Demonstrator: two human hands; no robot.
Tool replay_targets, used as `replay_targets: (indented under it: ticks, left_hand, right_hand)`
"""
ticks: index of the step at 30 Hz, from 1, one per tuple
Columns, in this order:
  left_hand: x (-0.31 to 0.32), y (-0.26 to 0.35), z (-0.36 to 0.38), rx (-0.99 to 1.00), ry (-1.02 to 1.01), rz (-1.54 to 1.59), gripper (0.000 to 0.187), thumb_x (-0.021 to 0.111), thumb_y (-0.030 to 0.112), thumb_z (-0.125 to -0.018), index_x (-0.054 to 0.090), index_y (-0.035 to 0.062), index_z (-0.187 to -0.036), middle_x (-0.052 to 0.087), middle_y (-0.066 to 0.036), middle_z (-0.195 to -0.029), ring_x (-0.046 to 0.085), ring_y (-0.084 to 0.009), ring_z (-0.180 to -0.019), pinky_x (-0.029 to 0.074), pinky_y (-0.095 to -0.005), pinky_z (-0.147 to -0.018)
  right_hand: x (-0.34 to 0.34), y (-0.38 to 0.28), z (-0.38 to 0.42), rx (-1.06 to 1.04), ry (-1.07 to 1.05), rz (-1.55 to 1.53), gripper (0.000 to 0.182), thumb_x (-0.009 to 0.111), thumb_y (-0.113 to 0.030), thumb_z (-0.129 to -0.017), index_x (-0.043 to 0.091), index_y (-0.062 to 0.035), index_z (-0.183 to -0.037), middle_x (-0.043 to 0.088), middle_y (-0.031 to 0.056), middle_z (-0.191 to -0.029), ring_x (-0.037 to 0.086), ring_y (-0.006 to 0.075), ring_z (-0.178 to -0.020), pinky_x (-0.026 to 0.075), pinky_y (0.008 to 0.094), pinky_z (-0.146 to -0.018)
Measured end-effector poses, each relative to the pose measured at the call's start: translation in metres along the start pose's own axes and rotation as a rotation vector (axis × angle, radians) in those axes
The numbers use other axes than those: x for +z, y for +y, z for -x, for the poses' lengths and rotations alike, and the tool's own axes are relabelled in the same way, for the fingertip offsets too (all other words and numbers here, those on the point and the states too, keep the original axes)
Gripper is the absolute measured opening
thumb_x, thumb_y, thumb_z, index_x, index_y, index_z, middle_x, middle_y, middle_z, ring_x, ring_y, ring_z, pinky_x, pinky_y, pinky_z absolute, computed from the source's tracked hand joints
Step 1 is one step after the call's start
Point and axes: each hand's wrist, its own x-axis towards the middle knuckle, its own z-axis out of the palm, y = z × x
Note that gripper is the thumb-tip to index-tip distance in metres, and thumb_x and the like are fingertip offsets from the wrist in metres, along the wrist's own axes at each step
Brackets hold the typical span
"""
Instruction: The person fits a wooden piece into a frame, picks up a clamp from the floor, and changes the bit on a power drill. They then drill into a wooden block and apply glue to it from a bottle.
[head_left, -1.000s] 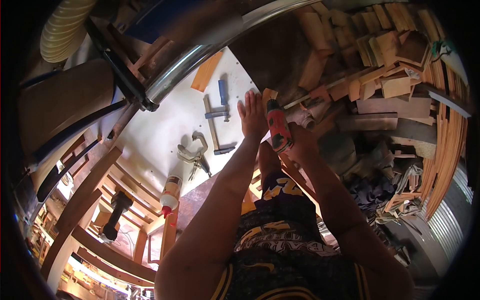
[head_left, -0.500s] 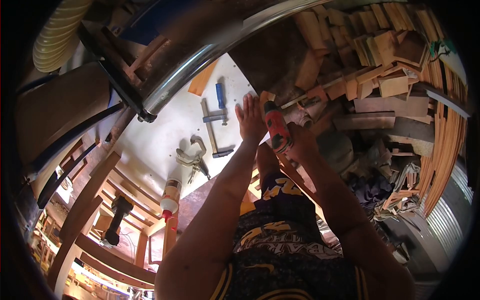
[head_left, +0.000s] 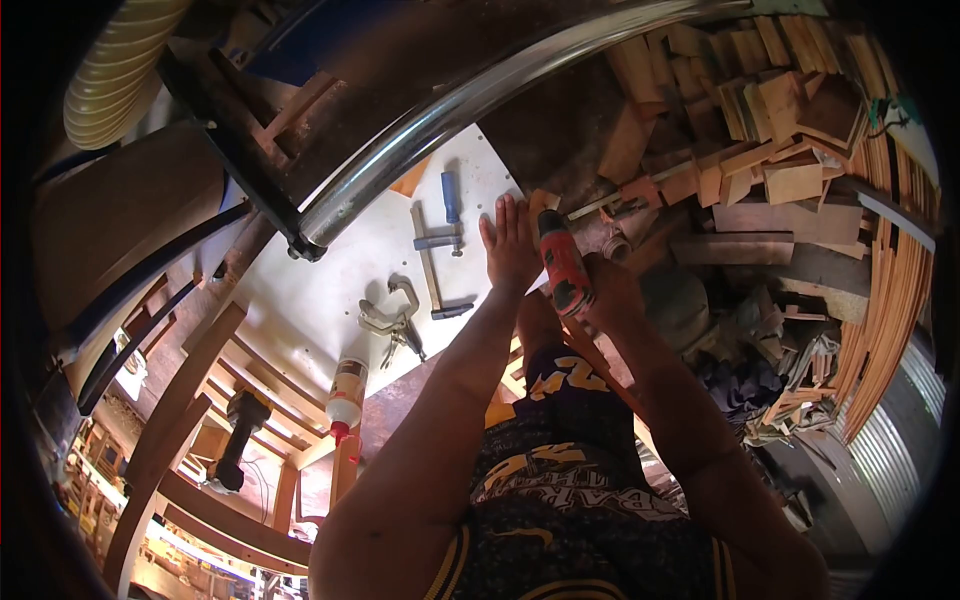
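Observation:
My left hand lies flat at the right edge of a white board, fingers stretched out. In my right hand is a red and black cordless drill, its front end pointing away from me beside the left hand. What the drill's tip meets, if anything, I cannot make out. Left of my left hand, a bar clamp with a blue handle rests on the board. Nearer to me lie metal locking pliers with wide jaws. A glue bottle with a red cap is at the board's near edge.
A shiny metal tube crosses above the board's far side. Stacked wood offcuts and long strips fill the right. On the left stands a wooden frame with a dark power tool on it. A ribbed hose hangs upper left.
The view has shifted slightly, so the board, clamp and both hands appear a little lower and further right. My right hand keeps its grip on the drill; the left stays flat.

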Motion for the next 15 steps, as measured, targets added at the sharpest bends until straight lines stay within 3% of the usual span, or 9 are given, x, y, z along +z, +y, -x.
replay_targets:
  ticks: [15]
  left_hand:
    - [-0.0021,0.0,0.0004,0.019,0.007,-0.034,0.066,0.054,0.036,-0.086,0.037,0.006,-0.143,0.031,-0.016,-0.152,0.022,-0.0277,-0.145,0.011,-0.0559,-0.114]
  right_hand:
    - [0.0025,0.0049,-0.0103,-0.002,-0.052,0.03,0.043,0.073,-0.038,-0.071,0.058,-0.0044,-0.094,0.066,0.0187,-0.089,0.065,0.04,-0.088,0.052,0.048,-0.076]
